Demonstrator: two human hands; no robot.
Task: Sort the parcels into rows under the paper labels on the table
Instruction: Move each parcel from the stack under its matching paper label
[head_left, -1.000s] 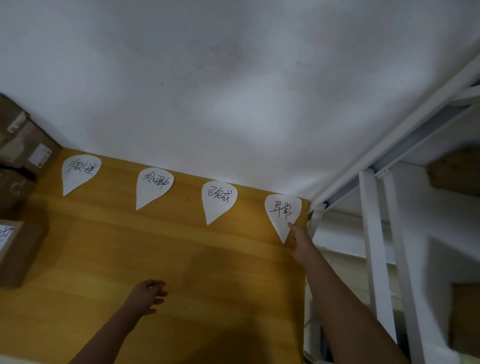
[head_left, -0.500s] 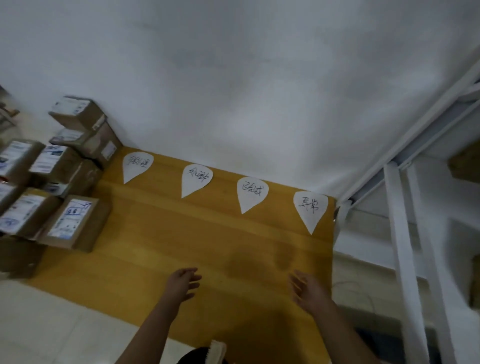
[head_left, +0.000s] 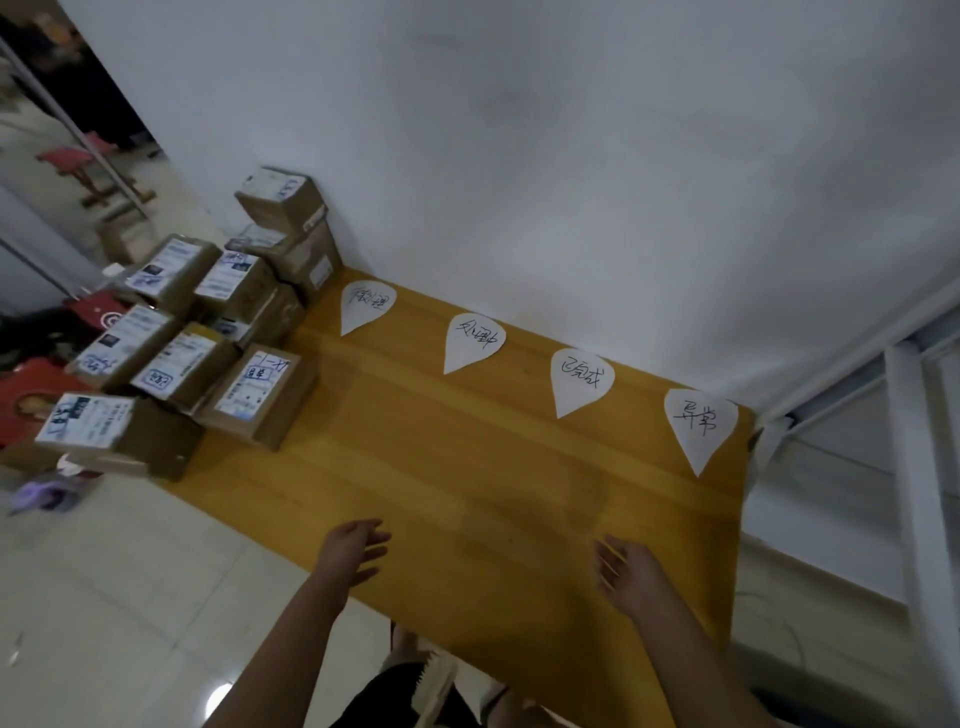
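Parcels (head_left: 258, 397), brown cardboard boxes with white shipping stickers on top, are all bunched at the left end of the table (head_left: 467, 483). They are packed side by side and partly stacked. The tallest stack (head_left: 283, 208) stands at the table's far left corner, against the wall (head_left: 519, 156). Whether the outermost boxes stand on the table or past its left edge cannot be told.

Four white, teardrop-shaped paper labels (head_left: 474, 340) lie flat in a row along the far side of the table, tips toward its near edge, each with black handwriting. The leftmost label (head_left: 366, 306) is just beside the parcels; the rightmost label (head_left: 698, 423) is at the table's far right corner.

The left hand (head_left: 353, 551) is over the table's near edge, fingers loosely spread, holding nothing. The right hand (head_left: 623, 571) is over the near right part of the table, fingers also spread and holding nothing. Whether either touches the wood cannot be told. Both are well apart from the parcels and from the labels.

A white metal frame (head_left: 904, 467) stands past the table's right end. Pale floor tiles (head_left: 130, 597) lie in front of the table, and a red stool (head_left: 88, 161) stands far beyond its left end.
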